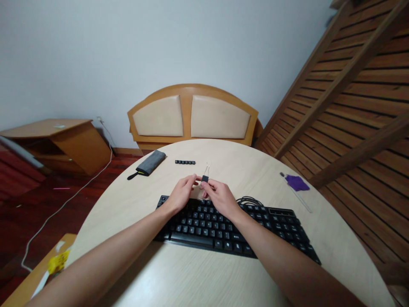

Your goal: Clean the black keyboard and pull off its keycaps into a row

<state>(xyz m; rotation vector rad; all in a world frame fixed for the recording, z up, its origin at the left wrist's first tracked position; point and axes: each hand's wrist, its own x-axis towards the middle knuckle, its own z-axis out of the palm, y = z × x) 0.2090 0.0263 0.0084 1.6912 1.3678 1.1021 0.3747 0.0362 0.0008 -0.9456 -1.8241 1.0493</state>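
Note:
Between the fingers and thumb of my right hand point(220, 196) is a keycap puller point(205, 178), with a black handle and two thin wire prongs pointing away from me. My left hand point(182, 192) is just left of it, fingers stretched out and slightly apart, the fingertips at the side of the handle. Whether they press on it I cannot tell. Under both hands lies a black keyboard point(200, 224), partly covered by my wrists and forearms. Beyond it, a short row of black keycaps point(185, 162) lies on the round table point(223, 153).
A grey pouch point(151, 163) with a strap lies at the back left. Coiled black cable point(251, 200) sits behind the keyboard. To the right are a purple cloth point(297, 183) and a thin white-handled brush point(300, 198). A padded headboard point(188, 87) stands past the table.

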